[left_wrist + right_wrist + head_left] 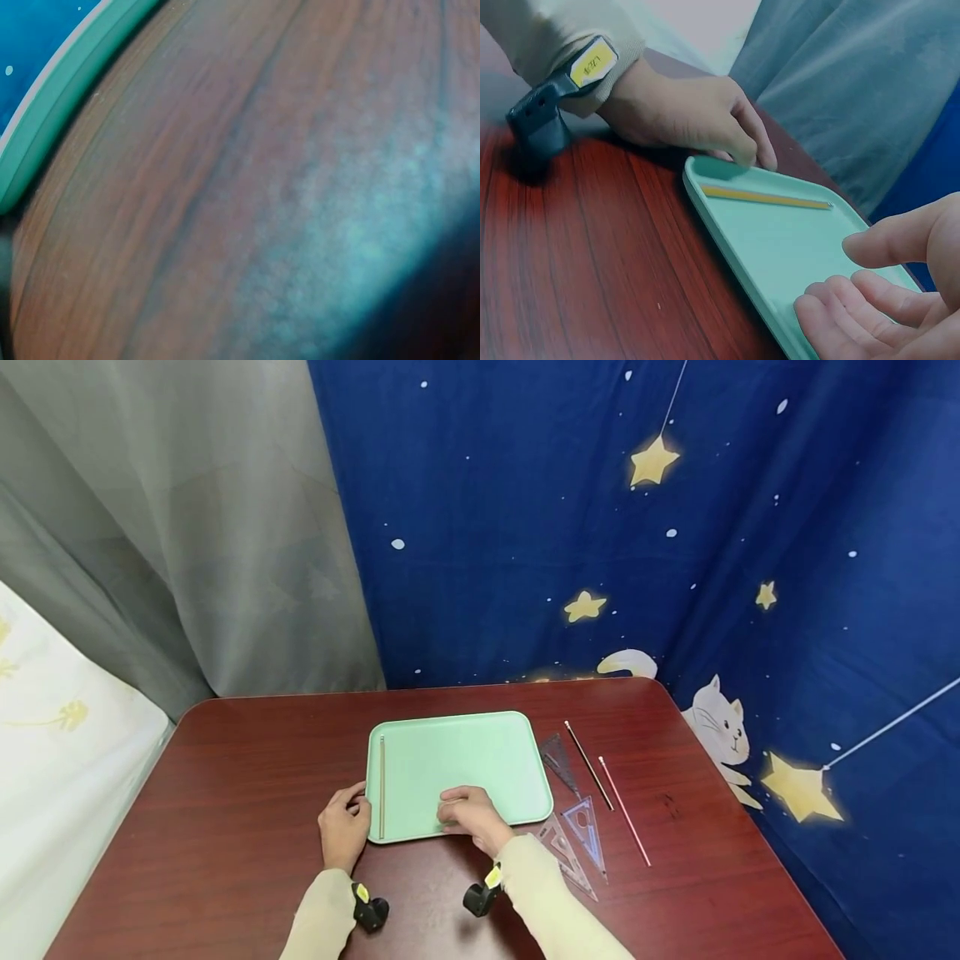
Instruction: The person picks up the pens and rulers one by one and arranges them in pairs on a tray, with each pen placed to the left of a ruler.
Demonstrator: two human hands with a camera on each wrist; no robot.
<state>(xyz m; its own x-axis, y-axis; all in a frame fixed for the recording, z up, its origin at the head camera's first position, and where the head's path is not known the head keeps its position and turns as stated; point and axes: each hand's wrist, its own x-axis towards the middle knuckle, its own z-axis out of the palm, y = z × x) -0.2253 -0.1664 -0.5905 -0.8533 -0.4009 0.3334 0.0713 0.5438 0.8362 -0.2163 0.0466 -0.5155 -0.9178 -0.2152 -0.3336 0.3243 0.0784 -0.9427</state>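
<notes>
The left hand (345, 827) is resting on the dark red tabletop (247, 810) at the left edge of the mint-green tray (480, 752), its fingers lying relaxed against the tray's rim and its grip closing on nothing. Just inside that edge a thin yellow-brown stick (382, 785) is lying flat in the tray, running along its left side. The right wrist view is showing the same stick (765, 197) beside the left hand's fingertips (761, 154), close but apart. The right hand (467, 814) is sitting over the tray's near edge, fingers loosely bent and its grip empty. To the right of the tray, clear set squares (581, 827) are lying on the tabletop, then a dark stick (588, 765) and a red stick (624, 811), side by side.
</notes>
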